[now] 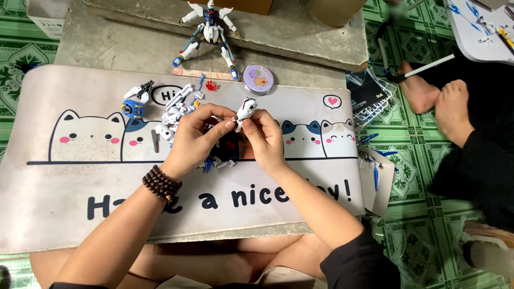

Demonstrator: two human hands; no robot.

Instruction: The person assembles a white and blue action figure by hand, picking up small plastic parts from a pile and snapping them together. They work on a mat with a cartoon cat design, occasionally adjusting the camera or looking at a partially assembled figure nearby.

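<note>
A low concrete desk [300, 32] on a green patterned tile floor [423, 160] carries a pale cat-print mat [64, 182]. Above its middle, the fingers [227, 124] of the left hand [195, 142] and those of the right hand [265, 138] are pinched narrow on one small white model part [246, 111], held between both hands. Its long axis runs up and away from the person, tilted slightly right. Both hands touch it, the right from below. Loose parts [176, 109] lie just beside; a finished model robot [210, 29] stands well apart.

loose model parts [176, 109] crowd mat's [64, 203] centre, near edge open
</note>
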